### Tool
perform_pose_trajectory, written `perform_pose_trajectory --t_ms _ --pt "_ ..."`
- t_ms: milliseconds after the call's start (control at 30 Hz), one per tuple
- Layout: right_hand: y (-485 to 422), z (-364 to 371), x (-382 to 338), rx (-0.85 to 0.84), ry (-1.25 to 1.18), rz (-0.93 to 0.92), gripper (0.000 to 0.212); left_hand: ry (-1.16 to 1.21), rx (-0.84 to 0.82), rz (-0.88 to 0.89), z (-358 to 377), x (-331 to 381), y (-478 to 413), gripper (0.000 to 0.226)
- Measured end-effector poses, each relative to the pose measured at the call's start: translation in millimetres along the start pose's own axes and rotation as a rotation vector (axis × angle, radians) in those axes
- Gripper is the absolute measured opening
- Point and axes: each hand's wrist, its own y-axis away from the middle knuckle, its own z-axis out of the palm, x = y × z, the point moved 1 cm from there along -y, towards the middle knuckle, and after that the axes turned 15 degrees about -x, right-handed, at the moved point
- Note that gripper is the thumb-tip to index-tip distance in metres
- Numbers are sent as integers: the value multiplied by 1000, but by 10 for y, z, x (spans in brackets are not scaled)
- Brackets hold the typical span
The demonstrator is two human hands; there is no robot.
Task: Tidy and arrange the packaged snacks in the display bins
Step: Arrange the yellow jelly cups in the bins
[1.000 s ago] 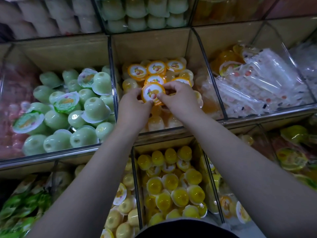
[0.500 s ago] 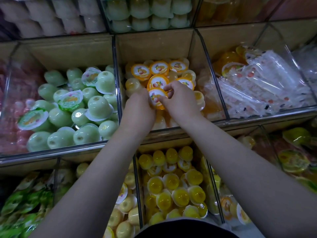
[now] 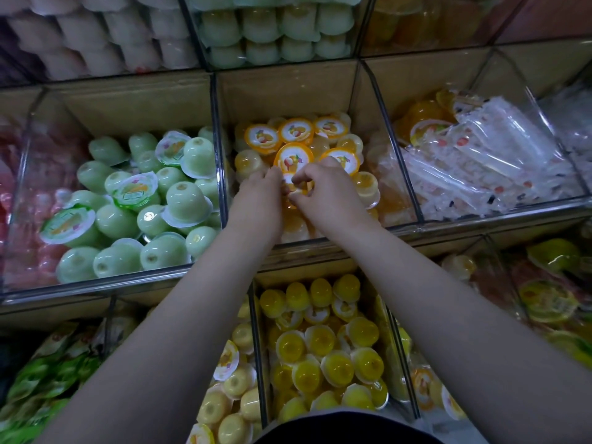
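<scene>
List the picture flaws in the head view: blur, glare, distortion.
Head view: light dim and even; top-row cups blurred; glare streaks the clear packets; wide-angle bending bows the bin rail; left hand, right hand and the jelly cup between them fairly sharp.

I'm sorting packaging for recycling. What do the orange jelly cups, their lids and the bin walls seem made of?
Orange jelly cups: likely thin clear plastic, glossy; the filling shows through. Lids: probably printed film, flat, with fruit pictures. Bin walls: clear glass or acrylic, cannot tell which; contents show through.
</scene>
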Motion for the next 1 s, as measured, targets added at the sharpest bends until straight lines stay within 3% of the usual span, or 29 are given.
perform_pose_trajectory --t_ms 133,333,600,800,1000 --pt "7 -13 -12 -9 27 8 31 -36 63 16 -1 -35 -126 28" --pt "6 -19 -42 -67 31 -42 35 16 102 33 4 -48 -158 28" --pt "-23 -13 -48 -114 105 -84 37 268 138 112 -64 -15 5 58" --pt "-26 3 -116 -8 314 -43 25 535 124 116 -50 20 144 53" --pt "-54 7 -177 -152 302 -62 13 763 89 53 -71 6 222 51"
